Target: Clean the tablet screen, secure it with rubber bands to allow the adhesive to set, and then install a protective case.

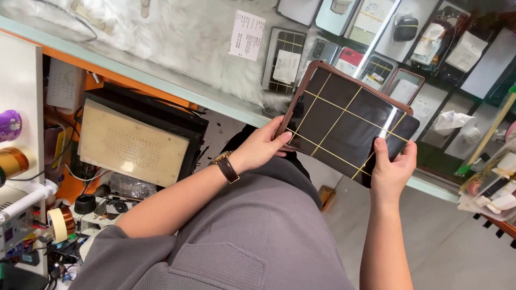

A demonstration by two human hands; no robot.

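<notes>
Shirt: grey fabric [252,236] fills the lower view, nearest the camera.
Bench: perforated plate [131,142], tape roll [58,224] at left.
Left hand [262,146]: fingers clamped on tablet's left edge; brown wristwatch [226,166].
Tablet [349,121]: dark screen crossed by yellow bands, held tilted over the glass counter [177,88].
Right hand [395,166]: thumb pressed on screen, fingers gripping lower right corner.

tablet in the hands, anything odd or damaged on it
The tablet has thin yellow strips crossing its dark screen in a grid, unusual for a screen. No cracks visible. The left hand and right hand hold it tilted.
</notes>
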